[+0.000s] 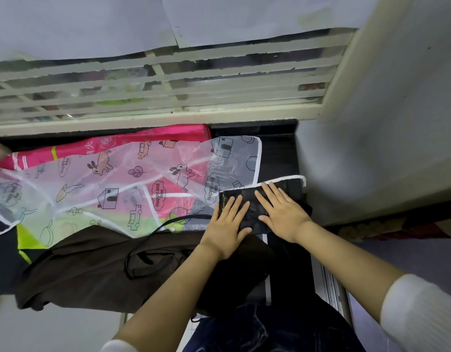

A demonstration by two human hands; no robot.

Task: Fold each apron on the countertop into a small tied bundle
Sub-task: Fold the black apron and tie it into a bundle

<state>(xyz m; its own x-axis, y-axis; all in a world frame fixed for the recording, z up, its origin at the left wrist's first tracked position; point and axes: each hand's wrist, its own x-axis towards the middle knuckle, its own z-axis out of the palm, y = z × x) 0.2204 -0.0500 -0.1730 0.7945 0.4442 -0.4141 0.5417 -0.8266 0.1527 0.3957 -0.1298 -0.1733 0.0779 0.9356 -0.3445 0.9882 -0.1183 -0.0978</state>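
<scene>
Over on the left, a sheer white plastic apron printed with cartoon houses and rabbits [112, 184] lies spread out, unfolded, with a crumpled dark brown cloth apron [92, 262] below it. The left hand [227, 224], fingers straight, presses flat on a folded black fabric apron [252, 201] on the dark countertop [277, 148]. The right hand [280, 212] lies flat just beside it, pressing too. Flattening stage, I'd say; next comes a tighter fold, then tying its straps.
</scene>
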